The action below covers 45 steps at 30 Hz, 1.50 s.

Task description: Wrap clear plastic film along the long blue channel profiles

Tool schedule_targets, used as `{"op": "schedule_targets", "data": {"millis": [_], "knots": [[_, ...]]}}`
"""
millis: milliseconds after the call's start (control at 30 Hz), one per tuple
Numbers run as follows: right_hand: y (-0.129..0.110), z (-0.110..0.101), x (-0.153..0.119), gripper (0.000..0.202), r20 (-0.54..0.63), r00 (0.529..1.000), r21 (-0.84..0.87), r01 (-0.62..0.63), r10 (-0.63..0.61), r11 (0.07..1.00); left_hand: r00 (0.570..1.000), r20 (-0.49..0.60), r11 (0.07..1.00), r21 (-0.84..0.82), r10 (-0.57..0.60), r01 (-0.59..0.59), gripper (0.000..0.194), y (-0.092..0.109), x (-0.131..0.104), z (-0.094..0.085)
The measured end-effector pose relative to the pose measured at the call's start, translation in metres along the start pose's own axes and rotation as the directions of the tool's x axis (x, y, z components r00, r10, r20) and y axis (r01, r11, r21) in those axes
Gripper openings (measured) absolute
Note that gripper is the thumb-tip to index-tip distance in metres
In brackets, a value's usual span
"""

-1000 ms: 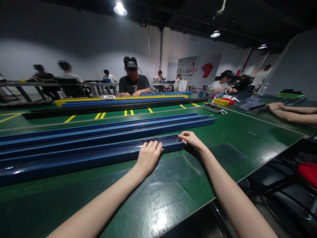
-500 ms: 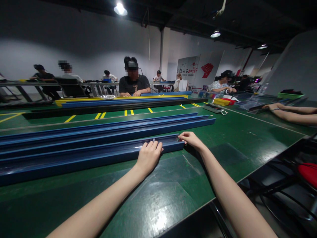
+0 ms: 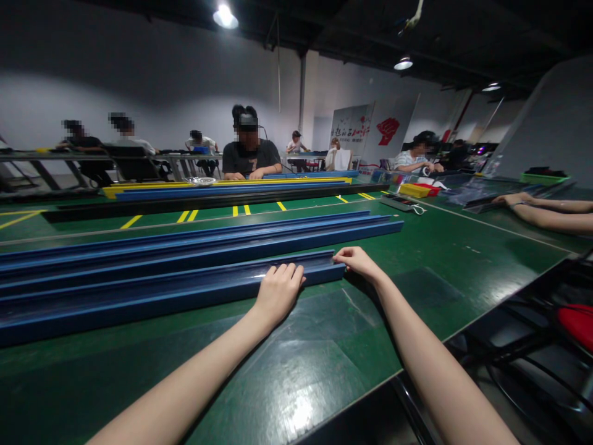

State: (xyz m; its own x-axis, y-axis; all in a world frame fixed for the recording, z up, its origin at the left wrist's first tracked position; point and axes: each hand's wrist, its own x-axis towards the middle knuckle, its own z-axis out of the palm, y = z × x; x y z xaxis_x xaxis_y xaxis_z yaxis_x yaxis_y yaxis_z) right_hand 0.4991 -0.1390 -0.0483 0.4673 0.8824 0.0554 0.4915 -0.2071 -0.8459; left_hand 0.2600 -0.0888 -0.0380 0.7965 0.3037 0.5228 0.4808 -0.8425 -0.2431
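Observation:
A long blue channel (image 3: 185,283) with raised side walls lies across the table in front of me. My left hand (image 3: 281,288) rests over its near wall close to the right end, fingers bent down into the trough. At that right end, my right hand (image 3: 356,259) has thumb and fingertips pinched together against the channel's edge. Whatever sits between those fingertips is too small and hidden to make out. Just behind lies a pair of similar blue channels (image 3: 278,238), side by side and parallel to the first.
The green table (image 3: 463,247) carries clear film sheets (image 3: 306,364) in front of me. Farther back are a black channel (image 3: 222,201), yellow strips, a grey tray (image 3: 402,203) and a yellow bin (image 3: 414,190). Co-workers sit opposite; another person's hands (image 3: 512,199) are at right.
Small glints above my left fingers and at my right fingertips no longer show. Both hands stay in nearly the same place, and the channels have not visibly moved.

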Motion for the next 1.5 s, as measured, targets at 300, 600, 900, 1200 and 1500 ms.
{"op": "schedule_targets", "data": {"millis": [300,600,900,1200,1500], "knots": [[-0.007,-0.002,-0.005,0.016,0.004,1.0,-0.046,-0.027,0.027,0.999,1.0,0.003,1.0,-0.018,0.002,-0.002,0.019,0.0,0.0,0.0],[-0.011,-0.003,-0.008,0.012,0.012,0.998,-0.049,-0.054,0.055,0.997,1.0,0.023,0.999,-0.035,-0.003,0.003,0.019,0.0,0.001,-0.001],[-0.008,-0.003,-0.007,0.012,0.013,0.998,-0.054,-0.063,0.063,0.997,1.0,0.005,0.999,-0.033,-0.001,0.001,0.019,0.0,0.001,0.001],[-0.01,-0.003,-0.007,0.012,0.02,0.998,-0.051,-0.063,0.064,0.997,1.0,0.0,1.0,-0.03,-0.009,0.009,0.021,0.0,0.001,0.002],[-0.01,-0.001,-0.007,0.012,0.004,0.998,-0.054,-0.065,0.065,0.996,1.0,-0.009,0.999,-0.043,-0.027,0.027,0.023,0.0,0.0,0.002]]}}
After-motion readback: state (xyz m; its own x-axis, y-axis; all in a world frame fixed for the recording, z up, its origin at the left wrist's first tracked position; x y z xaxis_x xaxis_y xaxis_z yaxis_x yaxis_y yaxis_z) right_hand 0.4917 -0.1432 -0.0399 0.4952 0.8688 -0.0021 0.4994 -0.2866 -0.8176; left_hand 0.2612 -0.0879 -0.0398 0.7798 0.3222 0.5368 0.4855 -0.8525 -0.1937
